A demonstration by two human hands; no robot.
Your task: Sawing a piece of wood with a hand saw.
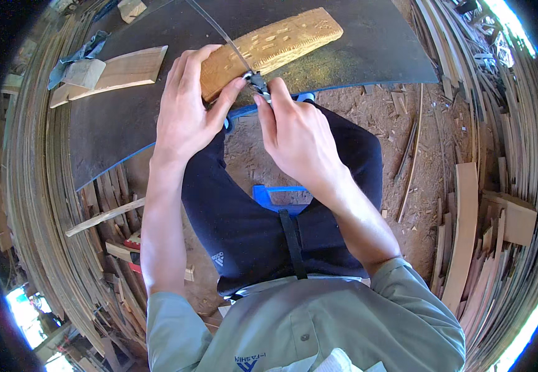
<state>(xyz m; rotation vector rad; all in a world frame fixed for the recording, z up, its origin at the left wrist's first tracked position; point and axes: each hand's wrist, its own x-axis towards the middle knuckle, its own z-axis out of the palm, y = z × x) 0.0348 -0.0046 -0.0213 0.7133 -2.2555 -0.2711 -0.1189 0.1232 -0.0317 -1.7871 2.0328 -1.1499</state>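
Note:
A long, slightly curved wooden piece (293, 32), yellowish with rows of chipped notches, lies angled on a dark board (393, 53) with blue edging. My left hand (185, 111) grips the piece's left end, its thumb against a metal tool (255, 81). My right hand (297, 133) is closed on that tool's near end, just below the wood. A long thin metal strip or rod runs from the tool up-left across the wood to the top edge. The far end of the strip is out of view. Pale dust lies on the board right of my hands.
At the board's left lie a curved plank (129, 68), a small block (84, 73) and blue cloth (73, 53); another block (131, 9) sits farther back. My knees are under the board, above a blue frame (269, 192). Stacked timber strips (45, 186) line both sides.

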